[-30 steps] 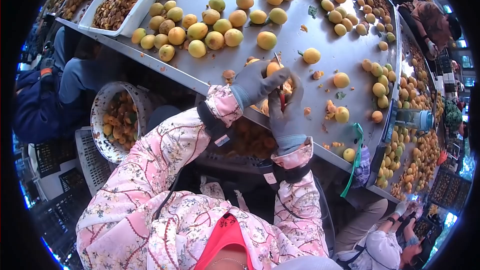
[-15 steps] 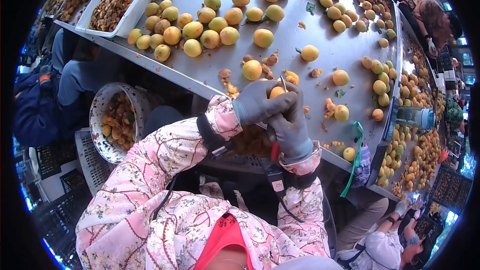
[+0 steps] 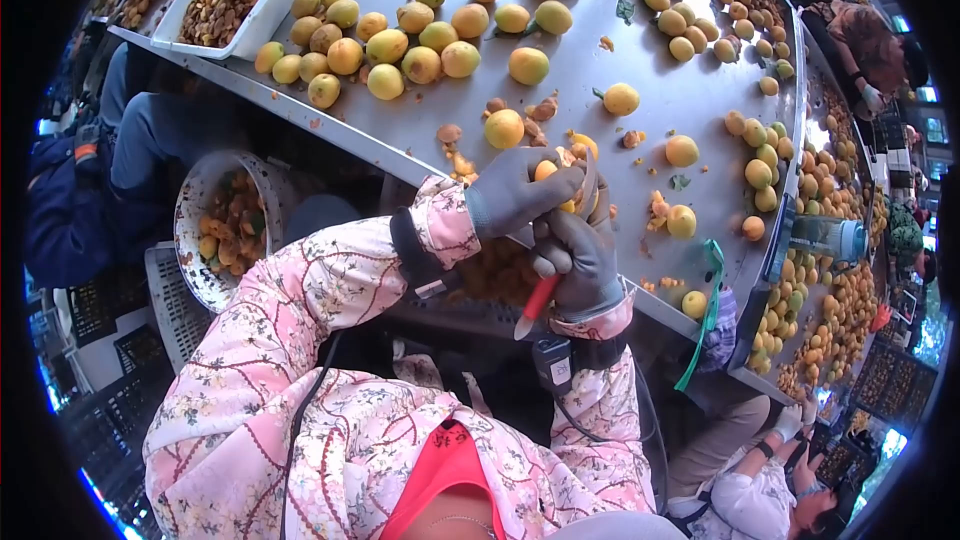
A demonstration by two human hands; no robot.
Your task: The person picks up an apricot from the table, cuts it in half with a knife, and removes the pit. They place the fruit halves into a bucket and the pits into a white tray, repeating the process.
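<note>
My left hand (image 3: 522,190), in a grey glove, is closed around a cut orange-yellow apricot (image 3: 546,171), whose flesh partly shows between the fingers. My right hand (image 3: 582,255), gloved the same way, grips a knife (image 3: 537,308) with a red handle. The handle sticks out below the fist, and the blade rises beside the fruit at the left fingertips. Just beyond the hands, a whole apricot (image 3: 504,128) lies among brown pieces and torn orange flesh on the metal table (image 3: 400,162). Whether the blade touches the fruit is hard to make out.
A white tray (image 3: 243,37) of brown pieces stands at the upper left. Below it, a white bucket (image 3: 187,202) holds fruit scraps. Many apricots (image 3: 386,82) lie across the table. A green strap (image 3: 711,315) hangs at the right edge; co-workers (image 3: 765,485) sit nearby.
The right hand has turned, swinging the knife's red handle down and left into clearer view. The blade now stands higher beside the fruit, and more cut flesh shows.
</note>
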